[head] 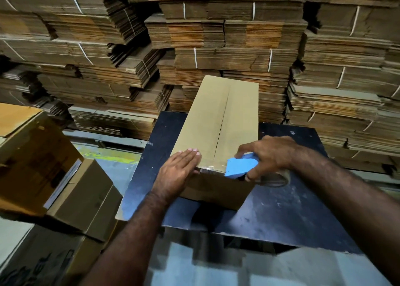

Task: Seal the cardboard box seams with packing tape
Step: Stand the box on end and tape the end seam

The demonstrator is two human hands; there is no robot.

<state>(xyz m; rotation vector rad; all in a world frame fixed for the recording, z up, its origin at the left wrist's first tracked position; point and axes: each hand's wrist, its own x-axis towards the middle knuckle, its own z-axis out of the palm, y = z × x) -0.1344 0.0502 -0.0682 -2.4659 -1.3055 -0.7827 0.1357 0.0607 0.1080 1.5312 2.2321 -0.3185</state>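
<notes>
Cardboard box point(218, 121) on black desk point(281, 210), seam running toward 12 o'clock, left hand point(176, 171) flat at 9 o'clock corner, fingers straight, right hand point(268, 156) gripping blue tape dispenser point(239, 165) at near edge, tape roll point(276, 177) behind.

The cardboard box point(218, 121) lies on the table point(281, 199), running toward 12 o'clock. Bundled flat cartons point(238, 39) stack behind at 12; more boxes point(65, 177) sit at 9 o'clock.
</notes>
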